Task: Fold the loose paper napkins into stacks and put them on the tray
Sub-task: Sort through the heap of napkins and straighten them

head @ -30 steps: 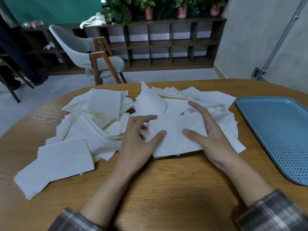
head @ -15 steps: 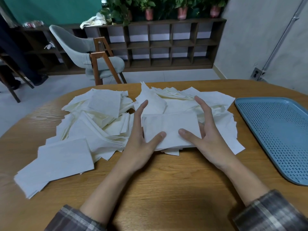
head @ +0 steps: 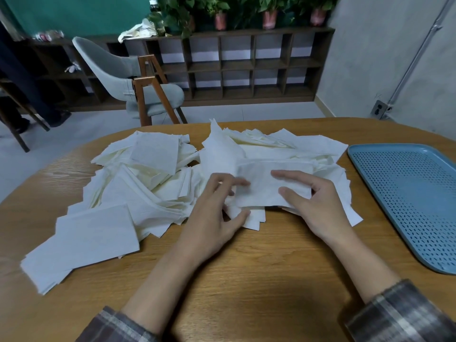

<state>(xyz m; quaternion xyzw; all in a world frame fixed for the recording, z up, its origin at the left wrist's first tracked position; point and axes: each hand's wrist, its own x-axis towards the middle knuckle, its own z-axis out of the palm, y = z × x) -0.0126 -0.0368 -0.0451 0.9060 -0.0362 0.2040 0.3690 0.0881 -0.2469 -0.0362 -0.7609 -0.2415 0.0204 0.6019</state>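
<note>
Folded napkin (head: 266, 186): white, creased into a long strip, pinched by both hands.
Left hand (head: 212, 218): grips its left end.
Right hand (head: 318, 206): grips its right end.
Loose napkins (head: 138, 188): heaped left of the hands.
Tray (head: 414, 193): blue, perforated, right of the hands.

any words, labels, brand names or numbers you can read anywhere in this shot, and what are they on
None can be read.
The napkins and the folded napkin held by the left hand and right hand are plain white, with no print visible.
The blue tray shows only a pattern of perforations, no label.
The small items on the far shelf are too blurred to tell whether they carry any text.
</note>
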